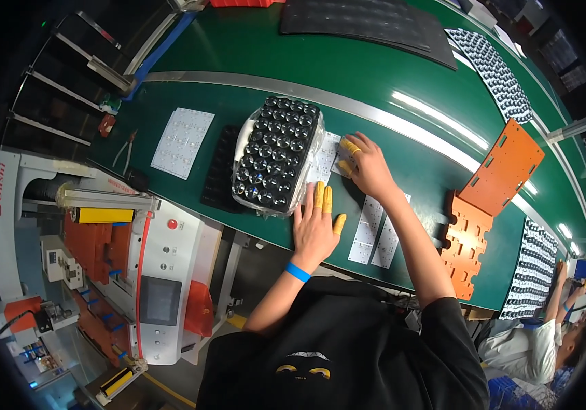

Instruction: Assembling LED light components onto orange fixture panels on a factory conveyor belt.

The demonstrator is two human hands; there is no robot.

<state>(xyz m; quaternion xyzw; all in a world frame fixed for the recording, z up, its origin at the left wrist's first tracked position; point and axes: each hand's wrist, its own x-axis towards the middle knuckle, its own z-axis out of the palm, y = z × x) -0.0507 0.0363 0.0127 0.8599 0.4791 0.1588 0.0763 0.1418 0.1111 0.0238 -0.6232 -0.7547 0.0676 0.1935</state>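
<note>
At the middle of the green bench [231,102], a film-wrapped tray of dark, dome-like parts [276,154] serves as the clock's centre, twelve pointing away from the person. Close by at three o'clock lies a white panel [323,156], partly hidden by the hands. The right hand [371,167], fingers curled, rests on its far side; whether it pinches or merely presses cannot be told. At five o'clock the left hand [315,236] is spread wide, yellow-covered fingertips beside the tray and the panel's near end, gripping nothing visible.

Two white strips [366,232] lie at four o'clock, the right forearm crossing above one; a dropped elbow could sweep them askew. Farther out at four o'clock stands an orange fixture [467,246]. A black tray [219,181] is at eight o'clock, just beside the wrapped one, and another white panel sheet [182,143] at nine.

The likeliest trouble is the loose clear film: a fingertip catching it could drag the tray and jostle its parts. Uneven pressure from the two hands could also skew or bend the panel between them.
</note>
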